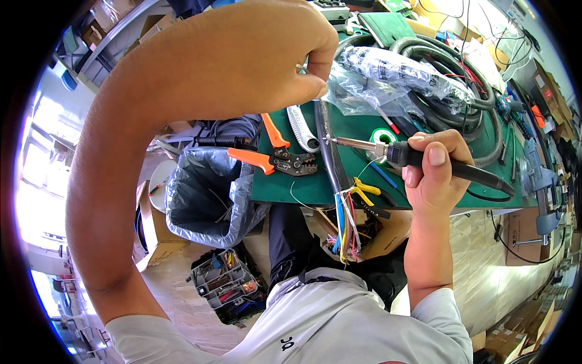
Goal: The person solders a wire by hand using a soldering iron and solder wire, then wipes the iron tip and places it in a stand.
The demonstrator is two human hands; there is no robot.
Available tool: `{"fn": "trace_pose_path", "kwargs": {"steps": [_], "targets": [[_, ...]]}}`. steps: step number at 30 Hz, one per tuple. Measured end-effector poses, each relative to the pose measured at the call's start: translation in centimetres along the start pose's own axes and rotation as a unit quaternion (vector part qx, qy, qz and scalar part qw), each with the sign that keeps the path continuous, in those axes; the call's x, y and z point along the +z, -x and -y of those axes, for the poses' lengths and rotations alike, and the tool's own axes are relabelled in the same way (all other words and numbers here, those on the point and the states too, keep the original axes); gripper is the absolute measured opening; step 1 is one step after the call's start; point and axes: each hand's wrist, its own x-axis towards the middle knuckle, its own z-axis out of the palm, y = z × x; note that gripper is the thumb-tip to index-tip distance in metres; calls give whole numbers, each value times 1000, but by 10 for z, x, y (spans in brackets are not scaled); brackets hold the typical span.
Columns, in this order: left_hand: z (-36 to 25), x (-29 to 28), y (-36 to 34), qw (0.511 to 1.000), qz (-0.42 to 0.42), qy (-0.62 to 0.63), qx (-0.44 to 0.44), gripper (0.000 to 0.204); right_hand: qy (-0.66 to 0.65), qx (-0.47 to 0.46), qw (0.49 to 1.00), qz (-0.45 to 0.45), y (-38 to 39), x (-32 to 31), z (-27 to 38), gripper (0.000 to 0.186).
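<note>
My right hand [435,173] grips a soldering iron [407,155] by its black handle, with the metal tip pointing left over a thick black cable [328,142]. Coloured wires [343,224] fan out of the cable's near end, past the table edge. Raised close to the camera, my left hand [288,57] is closed, fingers pinched together; a small shiny bit shows by them, too little to name. Below it lie a white utility knife [301,128] and a crimping tool [290,162] with orange handles. A green-rimmed solder spool [382,138] sits behind the iron.
Yellow-handled pliers [365,192] rest at the green table's [279,190] near edge. Coiled black cable [485,91] and clear plastic wrap [388,76] fill the back right. A lined bin [209,224] stands at the left, a tool box [230,285] on the floor.
</note>
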Motion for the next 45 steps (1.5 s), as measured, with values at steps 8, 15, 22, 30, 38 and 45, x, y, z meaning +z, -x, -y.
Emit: {"fn": "trace_pose_path", "kwargs": {"steps": [8,15,22,30,38,45], "targets": [[-1,-2,0,1000,-2,-10,5,14,13,-13,1000,-6,-5,3,5,32],[6,2,-3,998,-19,-33,42,14,0,-32,999,4,-7,4,7,33],[-3,0,0,1000,-3,7,-14,14,-12,-19,1000,20,-3,-3,2,32],[-1,0,0,1000,-7,-4,-3,15,12,-16,1000,19,-1,-4,-1,32],[2,0,0,1000,-13,-16,13,15,29,-15,999,18,2,-5,1,33],[0,-1,-1,1000,-1,-2,-7,14,23,-27,999,13,2,-6,1,32]]}}
